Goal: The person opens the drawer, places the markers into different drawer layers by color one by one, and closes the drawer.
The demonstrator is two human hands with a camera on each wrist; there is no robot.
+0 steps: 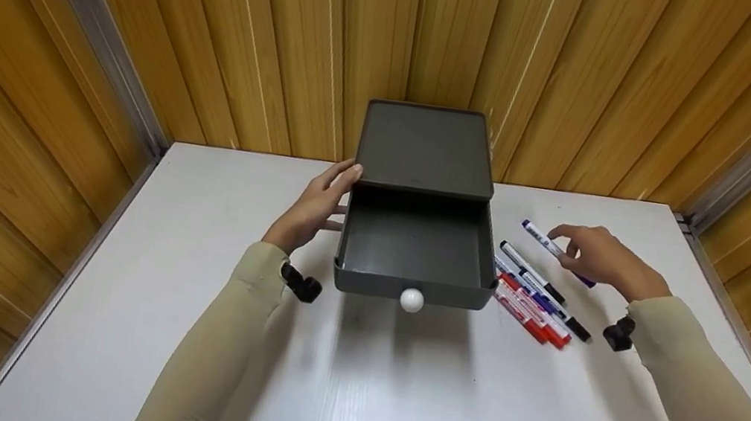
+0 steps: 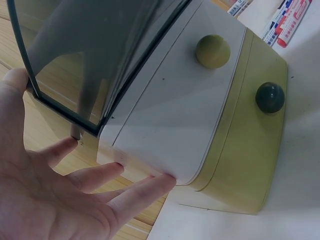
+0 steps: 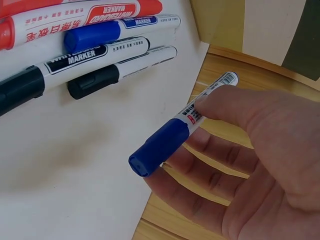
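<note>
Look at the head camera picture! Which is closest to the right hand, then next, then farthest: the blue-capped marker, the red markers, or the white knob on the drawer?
1. Blue-capped marker: pinched in the right hand itself.
2. Red markers: on the table, just left of the hand and nearer the person.
3. White knob: farthest left, on the front of the open drawer.

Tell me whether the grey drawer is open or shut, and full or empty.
Open and empty. The drawer is pulled out from its grey box, its white knob forward, and its bare floor shows no markers inside.

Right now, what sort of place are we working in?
Probably a small recording booth or staged desk: a white table boxed in by wood-panelled walls, holding only a grey drawer box and whiteboard markers.
</note>
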